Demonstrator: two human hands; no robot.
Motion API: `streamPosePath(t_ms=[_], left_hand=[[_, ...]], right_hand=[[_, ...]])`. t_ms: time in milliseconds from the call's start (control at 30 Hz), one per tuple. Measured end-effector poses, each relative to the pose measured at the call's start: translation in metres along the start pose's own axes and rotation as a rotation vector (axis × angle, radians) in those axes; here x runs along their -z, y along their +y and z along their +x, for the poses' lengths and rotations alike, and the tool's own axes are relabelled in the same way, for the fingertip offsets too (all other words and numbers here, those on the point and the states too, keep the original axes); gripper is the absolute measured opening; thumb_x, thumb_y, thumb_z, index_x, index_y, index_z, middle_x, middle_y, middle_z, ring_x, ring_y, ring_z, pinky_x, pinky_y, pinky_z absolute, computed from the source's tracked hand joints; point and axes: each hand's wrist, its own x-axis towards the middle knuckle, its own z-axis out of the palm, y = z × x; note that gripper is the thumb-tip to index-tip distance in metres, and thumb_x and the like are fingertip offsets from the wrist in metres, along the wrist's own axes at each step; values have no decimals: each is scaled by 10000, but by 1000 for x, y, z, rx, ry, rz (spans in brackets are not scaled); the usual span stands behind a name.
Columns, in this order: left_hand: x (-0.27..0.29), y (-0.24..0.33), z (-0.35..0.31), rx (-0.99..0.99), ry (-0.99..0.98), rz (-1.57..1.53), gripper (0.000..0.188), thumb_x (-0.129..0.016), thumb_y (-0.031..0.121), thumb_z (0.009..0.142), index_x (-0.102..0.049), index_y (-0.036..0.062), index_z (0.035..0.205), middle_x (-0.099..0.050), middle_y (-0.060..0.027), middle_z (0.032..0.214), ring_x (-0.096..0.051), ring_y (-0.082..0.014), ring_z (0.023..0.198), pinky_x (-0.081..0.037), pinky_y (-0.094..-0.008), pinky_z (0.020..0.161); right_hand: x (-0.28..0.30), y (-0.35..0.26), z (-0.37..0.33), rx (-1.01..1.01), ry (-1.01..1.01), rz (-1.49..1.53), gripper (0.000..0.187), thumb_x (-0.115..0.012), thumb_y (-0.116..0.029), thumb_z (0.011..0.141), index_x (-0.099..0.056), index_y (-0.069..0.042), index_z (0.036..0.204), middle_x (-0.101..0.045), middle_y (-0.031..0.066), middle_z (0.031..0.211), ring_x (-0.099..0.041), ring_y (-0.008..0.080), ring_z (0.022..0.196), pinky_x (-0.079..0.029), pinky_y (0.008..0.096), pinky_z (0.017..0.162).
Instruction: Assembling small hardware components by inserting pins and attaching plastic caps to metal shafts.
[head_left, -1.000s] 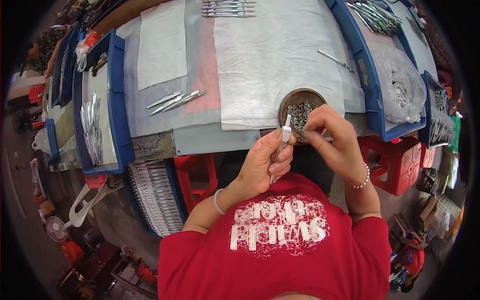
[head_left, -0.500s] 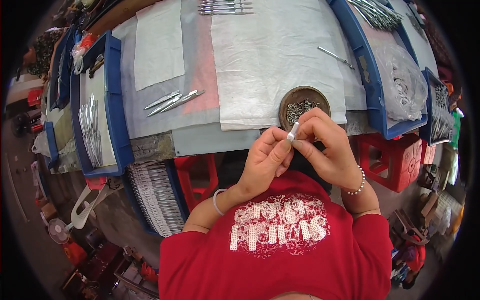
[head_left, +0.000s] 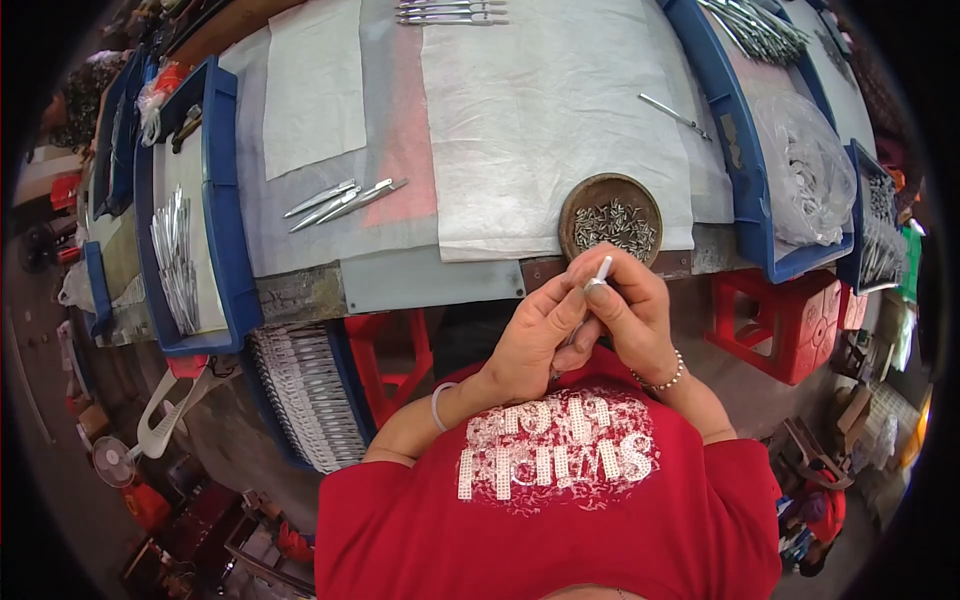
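Slim metal piece (head_left: 601, 272) sits pinched upright between both hands just before the chest, each grip clenched on it: left hand (head_left: 530, 335) steadies, right hand (head_left: 628, 315) works its tip, near the round dish (head_left: 575, 200) of small parts on the surface (head_left: 430, 282).

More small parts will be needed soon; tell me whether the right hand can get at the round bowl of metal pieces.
Probably yes: the round bowl sits uncovered just beyond the right hand, nothing between, though that hand and the left hand together pinch a slim metal piece.
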Motion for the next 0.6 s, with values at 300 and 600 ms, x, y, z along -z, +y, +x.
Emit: streamPosePath(t_ms=[300, 600], left_hand=[[9, 11, -1, -4, 17, -50, 303, -409, 326, 968, -513, 47, 1023, -433, 2, 627, -290, -46, 419, -261, -202, 407], [17, 12, -2, -20, -51, -183, 284, -441, 303, 960, -535, 38, 1005, -455, 3, 629, -303, -39, 416, -260, -189, 396]], right_hand=[[46, -16, 26, 128, 124, -859, 154, -586, -57, 826, -581, 9, 964, -572, 129, 893, -588, 256, 770, -460, 308, 664], [49, 3, 46, 290, 5, -1412, 83, -571, -38, 738, -496, -46, 772, -508, 107, 757, -511, 288, 704, -398, 380, 659]])
